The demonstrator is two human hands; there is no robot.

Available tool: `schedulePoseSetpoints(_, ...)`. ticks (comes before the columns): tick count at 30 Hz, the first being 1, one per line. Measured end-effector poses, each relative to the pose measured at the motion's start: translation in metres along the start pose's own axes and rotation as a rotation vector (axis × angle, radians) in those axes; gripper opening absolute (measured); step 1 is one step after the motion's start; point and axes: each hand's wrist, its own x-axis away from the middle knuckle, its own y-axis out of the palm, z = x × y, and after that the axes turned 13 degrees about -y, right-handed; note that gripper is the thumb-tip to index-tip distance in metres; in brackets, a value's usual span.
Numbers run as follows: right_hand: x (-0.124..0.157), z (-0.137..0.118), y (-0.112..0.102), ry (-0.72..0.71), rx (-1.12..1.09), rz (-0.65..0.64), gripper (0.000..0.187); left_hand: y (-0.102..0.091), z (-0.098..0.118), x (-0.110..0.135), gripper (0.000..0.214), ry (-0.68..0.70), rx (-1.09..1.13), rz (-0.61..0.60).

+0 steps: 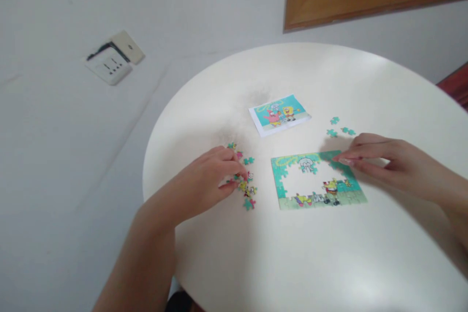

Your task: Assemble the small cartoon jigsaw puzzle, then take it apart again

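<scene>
A partly assembled jigsaw puzzle [321, 203] lies on the white table, its border joined around a bare middle. Over its upper right corner, my right hand [387, 161] is closed in a pinch; whatever sits between the fingertips is too small to make out. My left hand [217, 173] reaches into the loose puzzle pieces [249, 204] left of the puzzle. Its fingers are bent, with thumb and index apart, and the fingertips touch or hover just above the pieces. Part of this pile is hidden beneath the hand.
Behind the puzzle lies a paper reference picture [280, 113] with cartoon characters. Several teal pieces [332, 133] are scattered beyond my right hand. The round white table [285, 258] meets a wall bearing a socket [109, 66] and a wooden frame [302, 0].
</scene>
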Motion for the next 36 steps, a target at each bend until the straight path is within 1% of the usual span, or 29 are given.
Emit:
schedulePoseSetpoints(4,-0.002,-0.003,0.002,0.018,0.000,-0.009,0.023,0.011,-0.003,0.007,0.024,0.023,0.019,0.032)
schedulePoseSetpoints(7,-0.003,-0.004,0.004,0.018,-0.002,-0.005,0.024,0.014,-0.002,0.009,0.026,0.065,0.030,0.025)
schedulePoseSetpoints(12,-0.003,-0.005,0.004,0.033,-0.015,0.004,0.024,0.015,-0.004,0.004,0.025,0.161,-0.006,-0.030)
schedulePoseSetpoints(16,-0.003,-0.006,0.004,0.033,-0.010,0.022,0.022,0.020,-0.011,-0.001,0.021,0.196,-0.003,-0.032)
schedulePoseSetpoints(21,-0.005,-0.010,0.004,0.024,-0.014,0.006,0.024,0.028,-0.015,-0.001,0.021,0.209,0.004,0.002)
schedulePoseSetpoints(25,-0.006,-0.011,0.003,0.018,-0.022,0.018,0.024,0.033,-0.011,0.000,0.020,0.208,-0.019,0.024)
schedulePoseSetpoints(30,-0.006,-0.010,0.002,0.024,-0.011,-0.008,0.023,0.037,-0.007,0.001,0.016,0.214,-0.093,0.057)
schedulePoseSetpoints(36,-0.005,-0.008,0.003,-0.007,-0.017,0.041,0.021,0.043,-0.007,0.002,0.017,0.200,-0.173,0.147)
